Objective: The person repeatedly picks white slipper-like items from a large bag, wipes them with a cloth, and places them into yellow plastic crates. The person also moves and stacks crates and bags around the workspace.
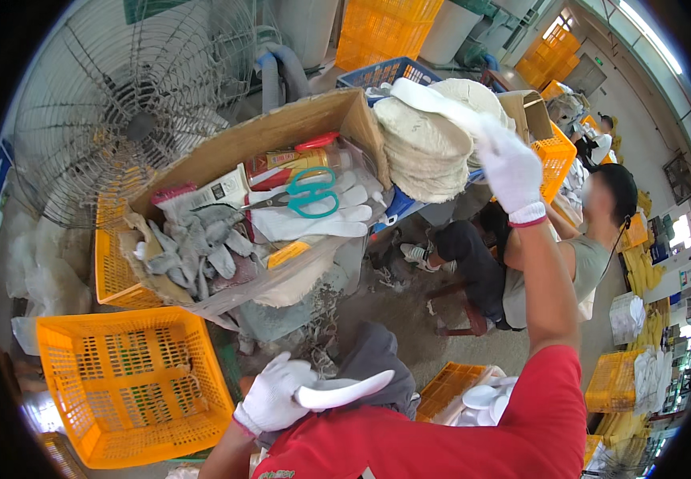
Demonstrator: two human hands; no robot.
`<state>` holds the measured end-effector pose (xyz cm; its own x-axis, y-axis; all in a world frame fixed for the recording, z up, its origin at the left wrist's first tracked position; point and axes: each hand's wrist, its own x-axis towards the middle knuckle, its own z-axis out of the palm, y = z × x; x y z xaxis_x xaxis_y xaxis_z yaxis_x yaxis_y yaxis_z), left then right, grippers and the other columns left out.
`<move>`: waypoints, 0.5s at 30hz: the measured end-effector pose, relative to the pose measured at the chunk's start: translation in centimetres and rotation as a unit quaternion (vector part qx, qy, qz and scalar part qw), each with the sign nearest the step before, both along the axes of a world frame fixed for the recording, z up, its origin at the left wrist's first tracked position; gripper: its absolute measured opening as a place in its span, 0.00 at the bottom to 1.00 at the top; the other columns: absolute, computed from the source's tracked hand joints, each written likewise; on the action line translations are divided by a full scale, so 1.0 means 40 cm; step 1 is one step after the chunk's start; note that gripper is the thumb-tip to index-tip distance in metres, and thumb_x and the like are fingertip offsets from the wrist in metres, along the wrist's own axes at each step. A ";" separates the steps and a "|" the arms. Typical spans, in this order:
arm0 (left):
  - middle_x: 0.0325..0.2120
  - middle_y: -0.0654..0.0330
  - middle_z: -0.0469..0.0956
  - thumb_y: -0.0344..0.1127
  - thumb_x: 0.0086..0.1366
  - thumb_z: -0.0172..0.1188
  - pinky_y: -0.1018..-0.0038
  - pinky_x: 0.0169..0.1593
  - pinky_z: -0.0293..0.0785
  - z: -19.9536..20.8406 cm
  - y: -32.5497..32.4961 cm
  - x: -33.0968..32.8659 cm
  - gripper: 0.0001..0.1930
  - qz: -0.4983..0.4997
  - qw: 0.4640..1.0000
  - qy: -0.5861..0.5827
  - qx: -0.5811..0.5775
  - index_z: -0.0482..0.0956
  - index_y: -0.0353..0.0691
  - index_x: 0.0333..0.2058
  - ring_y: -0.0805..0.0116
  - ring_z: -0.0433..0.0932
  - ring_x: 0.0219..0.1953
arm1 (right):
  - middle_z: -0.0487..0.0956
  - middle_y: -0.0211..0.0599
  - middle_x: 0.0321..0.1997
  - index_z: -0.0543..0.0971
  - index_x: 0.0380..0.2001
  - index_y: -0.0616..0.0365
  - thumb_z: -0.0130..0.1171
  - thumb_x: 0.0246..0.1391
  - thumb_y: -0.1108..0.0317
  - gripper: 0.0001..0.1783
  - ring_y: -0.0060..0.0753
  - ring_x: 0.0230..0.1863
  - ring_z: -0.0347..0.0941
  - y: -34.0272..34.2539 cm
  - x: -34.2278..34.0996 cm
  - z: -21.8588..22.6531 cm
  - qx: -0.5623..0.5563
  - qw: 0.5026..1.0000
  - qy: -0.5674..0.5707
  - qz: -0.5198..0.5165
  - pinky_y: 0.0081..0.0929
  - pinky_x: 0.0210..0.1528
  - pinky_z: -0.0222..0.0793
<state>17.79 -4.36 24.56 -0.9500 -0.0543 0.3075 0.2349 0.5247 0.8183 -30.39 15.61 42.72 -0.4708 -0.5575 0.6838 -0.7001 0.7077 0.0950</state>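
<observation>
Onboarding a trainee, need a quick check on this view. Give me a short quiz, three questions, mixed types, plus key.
1. True or false: the left hand holds a curved white piece.
2. Choose one: the handles of the scissors in the cardboard box are (a) red, (b) teal, (c) black.
3. Short answer: what stack is near the right hand, to the right of the cardboard box in the picture?

Key: 1. True. 2. (b). 3. A stack of round pads.
</observation>
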 end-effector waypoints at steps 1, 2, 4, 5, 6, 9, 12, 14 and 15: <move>0.45 0.59 0.86 0.37 0.51 0.82 0.49 0.67 0.74 0.047 -0.004 -0.028 0.18 -0.017 0.999 0.036 0.020 0.85 0.48 0.40 0.52 0.85 0.55 | 0.88 0.42 0.55 0.83 0.65 0.44 0.70 0.64 0.58 0.26 0.50 0.50 0.87 0.007 0.025 0.032 -0.056 0.998 0.018 -0.036 0.39 0.51 0.83; 0.49 0.57 0.85 0.36 0.51 0.81 0.47 0.70 0.71 0.096 -0.009 -0.051 0.18 -0.020 1.000 0.008 -0.005 0.86 0.49 0.40 0.48 0.82 0.60 | 0.89 0.43 0.52 0.88 0.58 0.46 0.68 0.67 0.59 0.18 0.48 0.47 0.88 0.003 0.054 0.079 -0.168 0.984 0.051 -0.003 0.37 0.47 0.84; 0.57 0.52 0.81 0.36 0.48 0.82 0.41 0.72 0.67 0.203 -0.018 -0.084 0.21 -0.019 0.997 0.065 -0.042 0.86 0.49 0.42 0.38 0.76 0.65 | 0.90 0.44 0.50 0.87 0.59 0.53 0.69 0.67 0.62 0.19 0.44 0.47 0.89 0.025 0.149 0.178 -0.240 0.970 0.045 0.009 0.35 0.51 0.82; 0.60 0.48 0.78 0.37 0.46 0.84 0.37 0.72 0.65 0.257 -0.023 -0.101 0.24 -0.026 0.993 0.085 -0.081 0.85 0.49 0.43 0.31 0.72 0.66 | 0.91 0.44 0.48 0.87 0.60 0.56 0.69 0.67 0.63 0.21 0.43 0.46 0.89 0.042 0.205 0.218 -0.283 0.958 0.026 0.021 0.35 0.53 0.82; 0.64 0.41 0.73 0.37 0.44 0.84 0.35 0.73 0.62 0.320 -0.022 -0.103 0.26 -0.008 0.992 0.064 -0.105 0.86 0.49 0.44 0.23 0.68 0.68 | 0.91 0.43 0.46 0.87 0.59 0.58 0.71 0.65 0.64 0.22 0.43 0.45 0.88 0.073 0.267 0.252 -0.216 0.975 0.050 0.017 0.35 0.53 0.82; 0.63 0.33 0.71 0.38 0.46 0.82 0.30 0.67 0.64 0.478 -0.013 -0.134 0.18 0.053 0.968 0.114 -0.219 0.87 0.48 0.37 0.23 0.69 0.63 | 0.90 0.44 0.43 0.87 0.56 0.64 0.73 0.59 0.68 0.22 0.42 0.42 0.88 0.153 0.430 0.285 -0.195 0.964 -0.147 0.110 0.34 0.51 0.82; 0.65 0.28 0.69 0.50 0.45 0.82 0.25 0.64 0.64 0.540 -0.003 -0.183 0.19 -0.037 0.982 0.025 -0.184 0.91 0.47 0.34 0.17 0.66 0.66 | 0.90 0.41 0.42 0.89 0.53 0.64 0.72 0.56 0.69 0.21 0.33 0.42 0.87 0.138 0.519 0.252 -0.018 0.904 -0.344 0.252 0.31 0.49 0.82; 0.65 0.35 0.72 0.53 0.45 0.83 0.39 0.68 0.67 0.515 -0.001 -0.205 0.24 -0.033 0.986 -0.040 -0.156 0.93 0.45 0.37 0.29 0.70 0.66 | 0.91 0.40 0.42 0.89 0.52 0.65 0.72 0.53 0.71 0.21 0.25 0.43 0.86 0.078 0.539 0.214 -0.069 0.818 -0.514 0.249 0.26 0.48 0.81; 0.63 0.40 0.76 0.53 0.47 0.83 0.46 0.70 0.68 0.486 -0.003 -0.204 0.25 -0.068 0.986 -0.117 -0.093 0.92 0.43 0.40 0.34 0.72 0.66 | 0.91 0.40 0.42 0.90 0.52 0.64 0.73 0.53 0.71 0.21 0.25 0.43 0.86 0.040 0.539 0.195 -0.094 0.748 -0.603 0.261 0.24 0.48 0.81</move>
